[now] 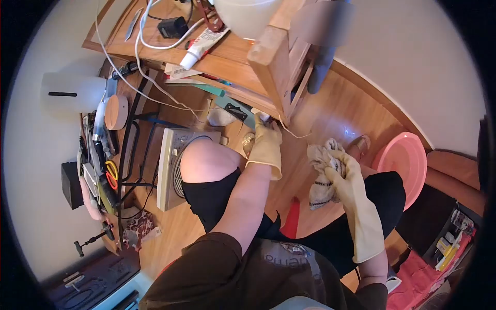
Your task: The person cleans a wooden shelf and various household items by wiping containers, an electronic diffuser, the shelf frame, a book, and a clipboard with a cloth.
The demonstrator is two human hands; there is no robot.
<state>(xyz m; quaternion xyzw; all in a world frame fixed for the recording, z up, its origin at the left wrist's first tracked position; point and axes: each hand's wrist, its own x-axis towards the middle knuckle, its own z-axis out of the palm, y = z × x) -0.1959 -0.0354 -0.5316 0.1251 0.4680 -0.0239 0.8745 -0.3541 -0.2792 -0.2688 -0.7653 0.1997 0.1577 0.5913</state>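
Observation:
Both my hands wear cream rubber gloves. My left hand (pixel 268 146) reaches to the low shelf of the wooden desk (pixel 227 59); its fingers look closed at a small white thing (pixel 260 114) whose kind I cannot make out. Beside those fingers is a grey-green strip (pixel 240 110) with a black part on it. My right hand (pixel 351 183) grips a crumpled, damp-looking cloth (pixel 321 178) with dark stripes, held above the floor between my knees. Close to the right knee stands a pink plastic basin (pixel 417 165).
A white heater-like appliance (pixel 164 170) stands by my left knee. On the desk lie a white tube (pixel 199 49), a black adapter (pixel 173 27) and loose white cables. Yellow-handled scissors (pixel 111 174) and tools crowd the left table. A red bag (pixel 418 279) lies lower right.

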